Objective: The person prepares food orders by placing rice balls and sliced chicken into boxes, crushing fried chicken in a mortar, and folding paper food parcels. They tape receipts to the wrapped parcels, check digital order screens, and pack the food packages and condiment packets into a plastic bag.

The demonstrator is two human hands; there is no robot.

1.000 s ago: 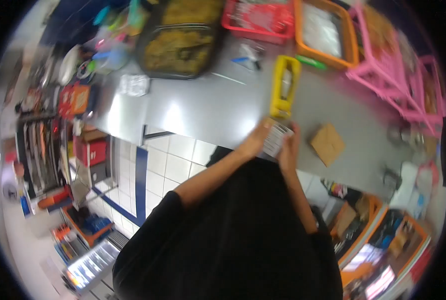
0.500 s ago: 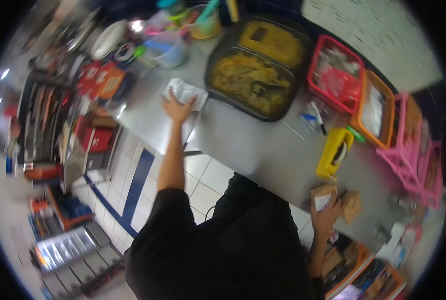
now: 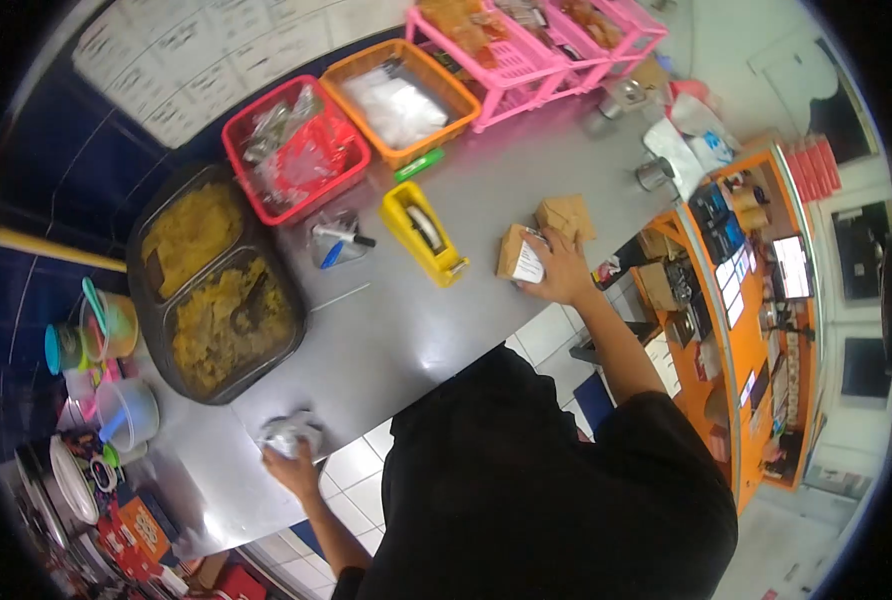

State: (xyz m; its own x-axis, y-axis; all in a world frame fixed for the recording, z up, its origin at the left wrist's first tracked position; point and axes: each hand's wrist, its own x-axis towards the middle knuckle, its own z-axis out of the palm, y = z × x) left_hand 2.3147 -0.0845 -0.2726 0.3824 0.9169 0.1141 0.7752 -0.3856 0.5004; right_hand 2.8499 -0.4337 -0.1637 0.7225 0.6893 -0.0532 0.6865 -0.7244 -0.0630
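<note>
Near the table's front edge, my left hand (image 3: 294,470) is closed around a crumpled silver foil packet (image 3: 288,432), its fingers partly hidden by the foil. My right hand (image 3: 562,270) grips a small brown cardboard box (image 3: 511,250) with a white label, resting on the steel table. Right behind that box stands a second brown box (image 3: 570,212), close to my right fingertips. A yellow tape dispenser (image 3: 418,232) lies left of the boxes. The black two-part tray (image 3: 299,330) of yellowish food is beyond my left hand.
Red (image 3: 264,215) and orange (image 3: 403,157) baskets of plastic bags line the wall, beside pink racks (image 3: 526,80). A black marker (image 3: 354,236) and a thin white stick (image 3: 342,297) lie mid-table. Plastic tubs (image 3: 129,412) stand left; orange shelving (image 3: 756,330) stands right.
The view has swung to the right. My left hand, earlier spread over the foil packet, is now wrapped round it nearer the table edge. My right hand stays on the labelled box.
</note>
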